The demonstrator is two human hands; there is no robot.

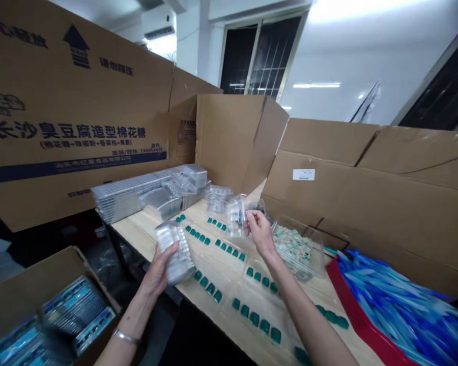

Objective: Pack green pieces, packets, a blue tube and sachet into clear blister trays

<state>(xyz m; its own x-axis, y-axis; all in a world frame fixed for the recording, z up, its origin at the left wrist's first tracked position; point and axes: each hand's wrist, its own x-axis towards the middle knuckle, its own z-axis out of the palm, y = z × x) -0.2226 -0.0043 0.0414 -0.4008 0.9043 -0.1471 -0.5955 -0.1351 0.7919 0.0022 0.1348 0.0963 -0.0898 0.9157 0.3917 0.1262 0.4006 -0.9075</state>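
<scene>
My left hand (159,268) is wrapped round a stack of clear plastic trays (177,254), tilted above the near left edge of the table. Farther out, my right hand (261,235) pinches a thin clear plastic tray (235,217) by its edge, raised over the far part of the table. Below and between my hands, dark green pieces (229,249) are laid out in short rows, seemingly in clear trays. Just right of my right hand stands a clear tub (316,246) of small pale and green pieces (293,244).
Stacked clear trays (125,195) cover the table's far left end. A red bin (351,305) of blue plastic pieces (397,305) stands at right. Tall cardboard boxes (229,137) wall off the back. At lower left is an open carton (76,254) with blue packs (72,307).
</scene>
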